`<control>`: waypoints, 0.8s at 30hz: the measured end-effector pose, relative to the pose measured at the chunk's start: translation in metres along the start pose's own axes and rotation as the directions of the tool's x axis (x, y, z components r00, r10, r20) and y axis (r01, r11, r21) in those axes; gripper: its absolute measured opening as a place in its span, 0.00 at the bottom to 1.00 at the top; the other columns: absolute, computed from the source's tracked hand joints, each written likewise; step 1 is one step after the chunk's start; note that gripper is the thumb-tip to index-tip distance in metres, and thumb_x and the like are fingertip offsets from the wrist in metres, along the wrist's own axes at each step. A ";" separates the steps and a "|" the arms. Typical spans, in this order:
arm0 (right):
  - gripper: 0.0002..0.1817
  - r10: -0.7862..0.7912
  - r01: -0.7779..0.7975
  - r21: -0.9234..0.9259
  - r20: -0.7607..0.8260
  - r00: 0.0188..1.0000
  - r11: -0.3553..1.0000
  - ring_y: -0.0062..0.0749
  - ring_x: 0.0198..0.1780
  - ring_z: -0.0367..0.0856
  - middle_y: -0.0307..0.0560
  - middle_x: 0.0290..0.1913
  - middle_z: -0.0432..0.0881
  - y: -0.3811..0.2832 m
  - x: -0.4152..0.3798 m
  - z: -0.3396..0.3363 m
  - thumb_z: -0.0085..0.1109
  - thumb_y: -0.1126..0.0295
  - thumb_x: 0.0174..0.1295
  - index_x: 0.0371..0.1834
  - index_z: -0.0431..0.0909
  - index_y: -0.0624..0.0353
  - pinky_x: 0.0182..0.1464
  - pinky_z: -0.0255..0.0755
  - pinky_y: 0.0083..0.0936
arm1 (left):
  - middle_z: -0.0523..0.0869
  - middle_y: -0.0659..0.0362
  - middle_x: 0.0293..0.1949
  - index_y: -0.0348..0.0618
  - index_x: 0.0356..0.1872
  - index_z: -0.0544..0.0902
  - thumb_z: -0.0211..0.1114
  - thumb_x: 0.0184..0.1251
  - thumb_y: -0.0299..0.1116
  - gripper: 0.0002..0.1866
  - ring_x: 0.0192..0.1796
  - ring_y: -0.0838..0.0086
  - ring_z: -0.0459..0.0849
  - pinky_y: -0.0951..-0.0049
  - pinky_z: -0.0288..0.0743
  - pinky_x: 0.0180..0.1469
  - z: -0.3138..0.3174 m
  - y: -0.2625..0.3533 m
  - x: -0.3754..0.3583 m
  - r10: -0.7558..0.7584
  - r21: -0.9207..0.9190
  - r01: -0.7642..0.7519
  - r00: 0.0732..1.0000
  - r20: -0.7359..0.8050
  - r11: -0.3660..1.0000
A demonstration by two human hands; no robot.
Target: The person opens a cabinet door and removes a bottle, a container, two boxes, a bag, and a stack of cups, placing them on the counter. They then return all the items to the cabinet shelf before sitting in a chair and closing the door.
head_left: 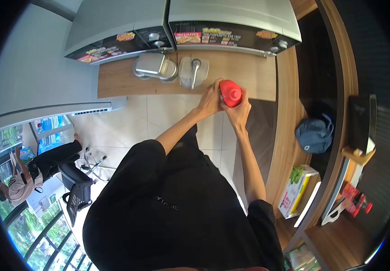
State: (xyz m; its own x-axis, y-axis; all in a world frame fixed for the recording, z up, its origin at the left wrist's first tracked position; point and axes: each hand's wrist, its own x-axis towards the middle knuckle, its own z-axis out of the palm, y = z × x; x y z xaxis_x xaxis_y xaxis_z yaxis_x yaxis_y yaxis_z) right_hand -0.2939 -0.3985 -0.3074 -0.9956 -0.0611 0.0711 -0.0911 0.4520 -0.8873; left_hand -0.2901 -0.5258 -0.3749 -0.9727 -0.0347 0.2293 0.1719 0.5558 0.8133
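Note:
Close to the counter's front edge, a red bottle [227, 86] with a red cap is held between both hands. My left hand [210, 100] wraps its left side, fingers closed around it. On the other side my right hand [240, 113] grips the bottle, with its fingers up along the side. Just left of the hands, a clear plastic container [186, 72] sits on the wooden counter [249, 74], and a grey-handled utensil [195, 70] lies across it. Farther left stand some silver metal containers [152, 65].
Two microwave ovens [118, 45] [235, 38] line the back of the counter. A blue bag [314, 134], a printed box [294, 192] and a red-labelled bottle [354, 198] are on shelves at right. A seated person [23, 185] and an office chair [75, 189] are at left.

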 end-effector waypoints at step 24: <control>0.50 0.067 -0.068 0.186 0.015 0.998 0.980 0.47 0.70 0.70 0.64 0.71 0.66 0.059 0.029 0.016 0.75 0.76 0.52 0.75 0.50 0.59 0.69 0.68 0.42 | 0.74 0.42 0.58 0.32 0.67 0.60 0.78 0.49 0.30 0.45 0.62 0.46 0.74 0.52 0.69 0.64 0.030 -0.034 0.031 -0.203 0.018 0.207 0.972 -0.119 0.978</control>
State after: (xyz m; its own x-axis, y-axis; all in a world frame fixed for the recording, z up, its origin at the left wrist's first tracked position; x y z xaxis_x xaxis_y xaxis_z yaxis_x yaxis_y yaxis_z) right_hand -0.3275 -0.3878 -0.3645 -0.9990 -0.0438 0.0051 -0.0173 0.2813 -0.9595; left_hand -0.3305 -0.5210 -0.4119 -0.9617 -0.2459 0.1211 -0.0360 0.5514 0.8335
